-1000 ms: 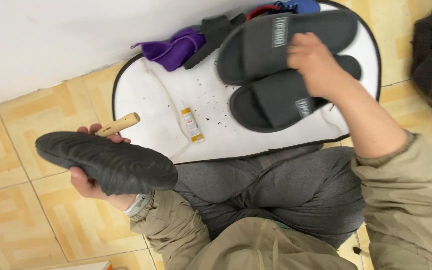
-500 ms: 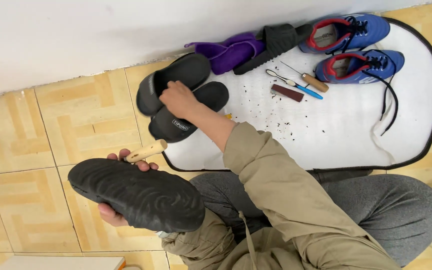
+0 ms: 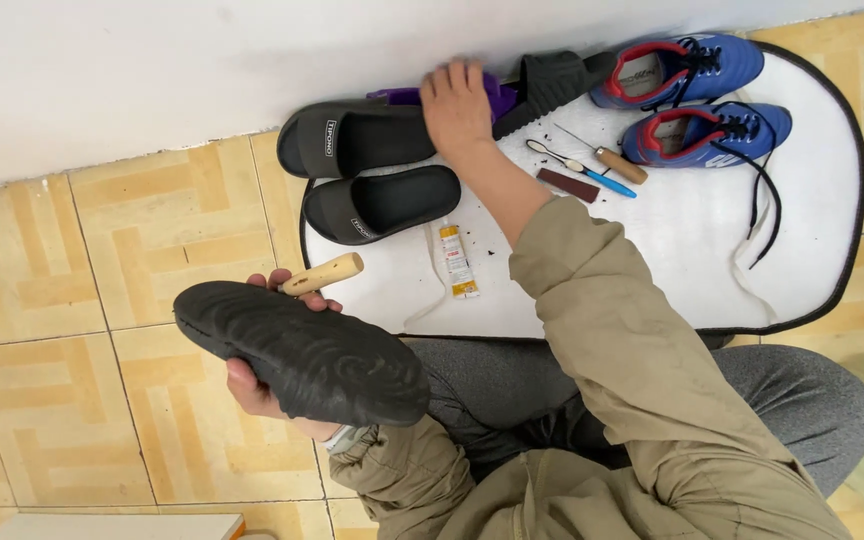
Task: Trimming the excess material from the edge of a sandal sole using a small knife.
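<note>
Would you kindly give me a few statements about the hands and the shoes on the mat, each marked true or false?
1. The left hand holds a dark shoe sole together with a wooden-handled tool. True.
2. The right hand rests on the blue sports shoes. False: it lies on a black slide sandal by the wall, next to something purple; the blue shoes lie apart, untouched.
3. A small glue tube lies on the white mat. True.
4. Both black slide sandals are stacked on the person's lap. False: they lie side by side at the mat's edge.
</note>
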